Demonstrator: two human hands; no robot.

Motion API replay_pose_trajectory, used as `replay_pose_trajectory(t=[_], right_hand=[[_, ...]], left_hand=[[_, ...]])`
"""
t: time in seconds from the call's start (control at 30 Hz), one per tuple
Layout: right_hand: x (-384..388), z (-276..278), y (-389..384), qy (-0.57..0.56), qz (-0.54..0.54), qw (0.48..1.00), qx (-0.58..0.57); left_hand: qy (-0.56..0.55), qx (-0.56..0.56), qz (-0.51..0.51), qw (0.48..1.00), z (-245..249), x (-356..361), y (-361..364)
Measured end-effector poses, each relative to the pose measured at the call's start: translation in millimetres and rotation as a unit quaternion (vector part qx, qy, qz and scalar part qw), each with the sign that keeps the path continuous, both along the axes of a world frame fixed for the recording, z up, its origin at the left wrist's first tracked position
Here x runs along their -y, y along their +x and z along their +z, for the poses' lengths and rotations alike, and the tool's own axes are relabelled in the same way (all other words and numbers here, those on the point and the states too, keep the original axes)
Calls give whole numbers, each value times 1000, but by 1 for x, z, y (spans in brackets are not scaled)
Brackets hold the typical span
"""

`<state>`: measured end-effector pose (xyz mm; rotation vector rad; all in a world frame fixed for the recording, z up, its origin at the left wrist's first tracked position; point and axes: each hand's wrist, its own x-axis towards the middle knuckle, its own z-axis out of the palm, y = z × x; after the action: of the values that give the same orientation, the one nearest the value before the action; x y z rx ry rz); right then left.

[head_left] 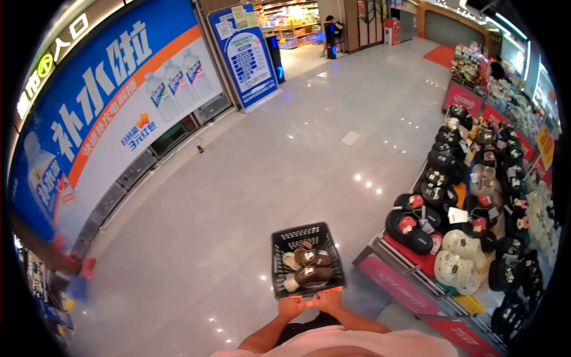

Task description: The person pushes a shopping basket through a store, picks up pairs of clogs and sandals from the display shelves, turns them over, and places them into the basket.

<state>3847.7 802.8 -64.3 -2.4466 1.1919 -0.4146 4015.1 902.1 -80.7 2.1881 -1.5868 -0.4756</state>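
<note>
In the lower middle of the head view a black plastic shopping basket (279,265) is in front of my body, its near side toward me. An orange handle (308,303) runs along that near side. My left hand (290,307) is wrapped round the left part of the handle, and my right hand (328,301) closes on it a little to the right. Inside the basket lie brown clog-style shoes (313,275) with beige parts. Whether the basket hangs from my hands or rests on something below is hidden.
On the right, a long display stand holds rows of black clogs (410,223) and cream clogs (457,271); its red-fronted edge (398,290) comes near the basket. A large drink advertisement (119,95) lines the left wall. Ahead are a blue sign board (245,59), gate posts and a person (336,33).
</note>
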Motion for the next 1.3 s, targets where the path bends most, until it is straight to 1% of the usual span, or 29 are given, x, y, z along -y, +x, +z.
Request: replay_pose_trajectory(t=[0.1,0.13,0.17,0.23,0.27,0.37,0.4,0.43,0.5,0.53,0.57,0.63,0.67,0.77,0.8,0.9,0.97,1.03,1.1,1.13,1.2,1.27,1.3], right_hand=[[20,1,26,9,-18,1000,-9],[27,1,34,14,-25,1000,-13],[33,1,41,21,-35,999,-22],[45,6,59,41,-54,997,-40],[52,8,69,52,-62,995,-52],[75,15,90,66,-80,994,-42],[82,17,99,70,-92,991,-73],[90,14,109,80,-91,989,-83],[109,16,126,100,-93,986,-100],[121,17,134,126,-92,977,-142],[118,18,144,153,-96,971,-154],[152,22,160,180,-94,962,-181],[162,23,165,214,-99,953,-192],[183,25,185,171,-120,960,-187],[186,29,194,181,-146,956,-179],[210,23,203,176,-162,953,-184],[227,17,209,181,-181,950,-180],[237,25,222,186,-201,947,-168],[250,23,226,143,-232,953,-131],[256,19,227,117,-248,954,-121],[270,11,232,49,-280,954,-92],[292,15,239,25,-303,950,-65],[300,12,238,17,-313,948,-52]], left_hand=[[-12,32,-13,999,-1,27,29],[-26,34,-26,999,2,36,39],[-10,35,-30,999,3,45,48],[-24,36,-43,998,-5,61,68],[-40,35,-37,998,-10,69,77],[-114,17,-75,991,1,101,100],[-129,22,-94,987,9,111,109],[-105,39,-97,989,16,121,118],[-146,28,-92,985,-2,141,136],[-152,16,-111,982,0,157,149],[-148,0,-129,981,3,159,160],[-158,-23,-143,977,-1,191,173],[-160,-27,-143,976,-4,202,180],[-179,-38,-149,972,-10,231,199],[-174,-42,-156,972,-7,238,208],[-145,-45,-184,971,-7,266,220],[-131,-46,-201,970,1,288,231],[-114,-45,-205,971,14,306,245],[-107,-55,-221,968,14,327,249],[-129,-57,-233,962,11,339,250],[-111,-43,-241,963,-1,364,254],[-102,-51,-246,963,0,392,256],[-81,-57,-252,963,0,398,257]])
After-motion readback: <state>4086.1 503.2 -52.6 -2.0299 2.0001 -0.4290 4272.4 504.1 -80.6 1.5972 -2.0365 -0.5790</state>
